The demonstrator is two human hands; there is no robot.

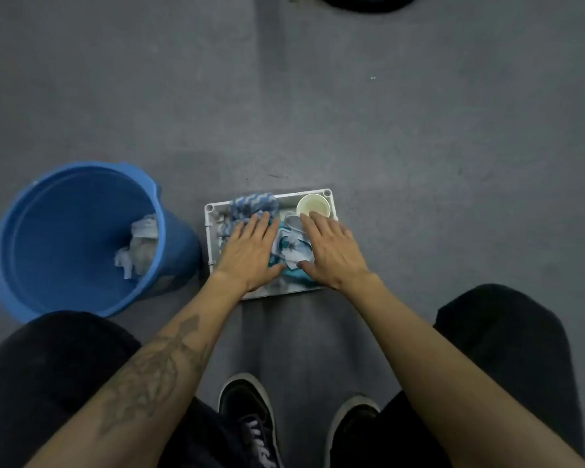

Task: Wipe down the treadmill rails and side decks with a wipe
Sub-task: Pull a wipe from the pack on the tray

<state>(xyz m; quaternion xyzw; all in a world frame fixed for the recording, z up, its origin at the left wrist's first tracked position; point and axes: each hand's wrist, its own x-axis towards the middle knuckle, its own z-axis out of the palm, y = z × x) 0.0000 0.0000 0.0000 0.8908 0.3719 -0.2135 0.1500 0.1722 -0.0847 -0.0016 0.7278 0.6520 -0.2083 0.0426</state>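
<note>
On the grey floor (419, 146), one white tray (210, 231), one blue bucket (65, 231); two hands, left hand (250, 253) and right hand (331, 253), rest flat, fingers straight, gripping nothing.

Both hands reach down flat, fingers straight, into a white tray (211, 231) on the grey floor (419, 130). The left hand (250, 249) lies on a blue zigzag cloth (252, 206); the right hand (331, 248) covers crumpled wipes (293, 249), its fingertips just beside a paper cup (313, 205). Left of the hands stands a blue bucket (65, 231) holding crumpled wipes.
</note>
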